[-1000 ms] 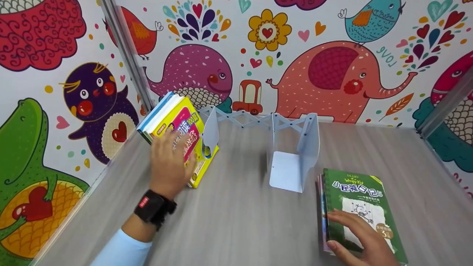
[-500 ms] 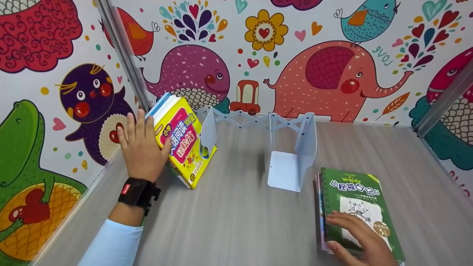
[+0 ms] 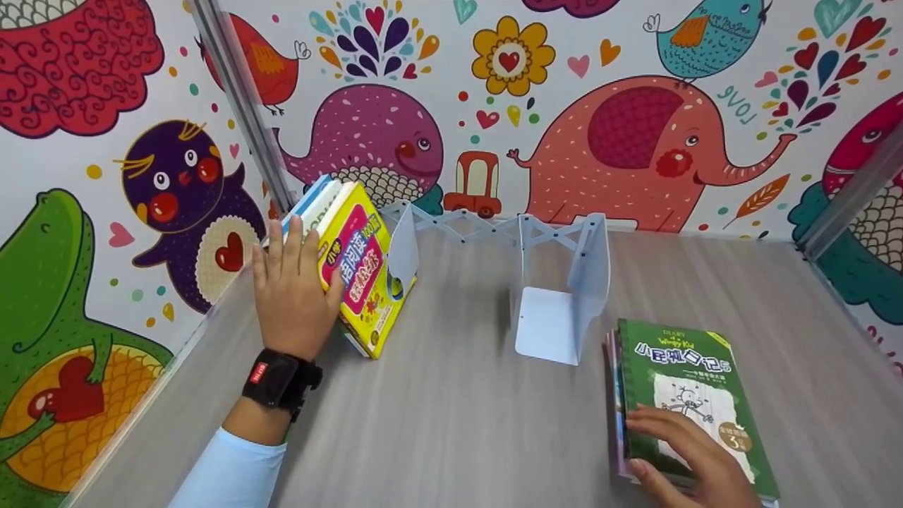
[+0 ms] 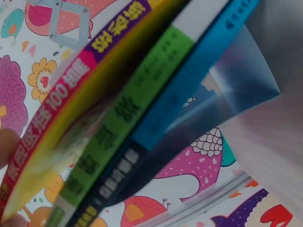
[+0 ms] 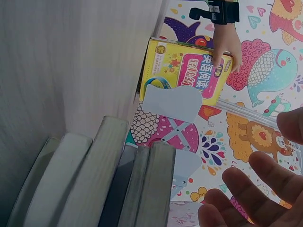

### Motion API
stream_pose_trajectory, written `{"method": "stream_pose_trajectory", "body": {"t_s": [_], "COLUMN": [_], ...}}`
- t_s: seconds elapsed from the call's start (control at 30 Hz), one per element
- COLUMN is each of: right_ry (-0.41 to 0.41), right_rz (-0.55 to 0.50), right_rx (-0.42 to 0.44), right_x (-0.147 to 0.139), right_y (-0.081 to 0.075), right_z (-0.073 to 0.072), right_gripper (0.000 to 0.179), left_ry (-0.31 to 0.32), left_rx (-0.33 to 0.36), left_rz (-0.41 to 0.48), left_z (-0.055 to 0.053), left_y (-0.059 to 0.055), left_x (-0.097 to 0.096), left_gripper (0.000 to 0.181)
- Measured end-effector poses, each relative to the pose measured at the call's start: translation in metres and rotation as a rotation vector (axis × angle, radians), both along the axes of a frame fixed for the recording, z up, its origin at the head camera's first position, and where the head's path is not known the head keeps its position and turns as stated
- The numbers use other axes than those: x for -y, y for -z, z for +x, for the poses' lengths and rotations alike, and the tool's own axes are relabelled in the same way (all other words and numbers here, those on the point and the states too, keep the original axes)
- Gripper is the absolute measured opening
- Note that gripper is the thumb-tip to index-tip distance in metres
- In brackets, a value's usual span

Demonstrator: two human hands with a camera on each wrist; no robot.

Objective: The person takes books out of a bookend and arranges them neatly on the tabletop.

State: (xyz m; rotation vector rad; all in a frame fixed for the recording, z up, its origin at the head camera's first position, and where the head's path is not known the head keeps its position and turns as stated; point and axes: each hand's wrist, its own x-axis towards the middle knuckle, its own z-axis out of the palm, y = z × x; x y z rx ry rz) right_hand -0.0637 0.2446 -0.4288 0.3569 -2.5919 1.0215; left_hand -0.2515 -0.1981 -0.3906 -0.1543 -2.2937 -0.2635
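Note:
My left hand (image 3: 293,300) lies with straight fingers along the spines of several upright, leaning books, its thumb at the edge of the yellow book (image 3: 363,282). In the left wrist view, a green-spined book (image 4: 109,132) and a blue-spined book (image 4: 180,85) stand beside the yellow one. A pale expandable bookend (image 3: 547,328) stands at the back, one end plate (image 3: 403,247) against the yellow cover. My right hand (image 3: 698,458) hovers over or rests on a stack topped by a green book (image 3: 677,360); contact is unclear. Its fingers spread loosely in the right wrist view.
Patterned cartoon walls (image 3: 487,42) enclose the grey wood-grain table (image 3: 451,423) at the back and sides. A metal corner strip (image 3: 243,106) rises behind the left books. The bookend's lattice (image 3: 465,227) runs along the back wall. Page edges (image 5: 90,184) of the right stack face the right wrist camera.
My left hand has moved from in front of the yellow cover leftward onto the book spines, and the cover is now more visible. My right hand has hardly moved.

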Motion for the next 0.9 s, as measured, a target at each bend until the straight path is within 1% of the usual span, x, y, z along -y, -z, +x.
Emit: {"method": "stream_pose_trajectory", "body": {"t_s": [0.1,0.17,0.23,0.33,0.47,0.53,0.67,0.8,0.9], "right_ry": [-0.021,-0.025,-0.017,0.002,0.0,0.001,0.012,0.003,-0.007], "right_rz": [-0.008,-0.012,-0.014,-0.007,-0.003,-0.002,0.007,-0.003,-0.013], "right_rx": [-0.032,-0.036,-0.021,0.003,0.0,0.003,0.026,0.034,0.024], "right_x": [-0.001,-0.001,-0.001,-0.001,-0.001,0.0,0.0,-0.001,-0.001], "right_y": [0.002,0.002,0.002,0.001,0.001,0.0,0.0,0.001,0.002], "right_z": [0.0,0.001,0.001,0.002,0.002,0.003,0.005,0.005,0.005], "right_gripper": [0.052,0.052,0.051,0.049,0.048,0.048,0.044,0.041,0.042], "left_ry": [0.04,0.058,0.075,0.104,0.18,0.227,0.313,0.394,0.418], "left_rx": [-0.047,-0.067,-0.076,-0.113,-0.18,-0.197,-0.209,-0.232,-0.253], "left_rz": [0.007,0.018,0.041,0.08,0.126,0.148,0.19,0.242,0.287], "left_z": [0.005,0.011,0.016,0.026,0.039,0.045,0.058,0.069,0.077], "left_y": [0.002,0.004,0.005,0.01,0.017,0.018,0.021,0.026,0.027], "left_x": [-0.006,-0.01,-0.014,-0.021,-0.031,-0.033,-0.033,-0.027,-0.022], "left_gripper": [0.063,0.063,0.063,0.063,0.061,0.063,0.07,0.07,0.066]}}
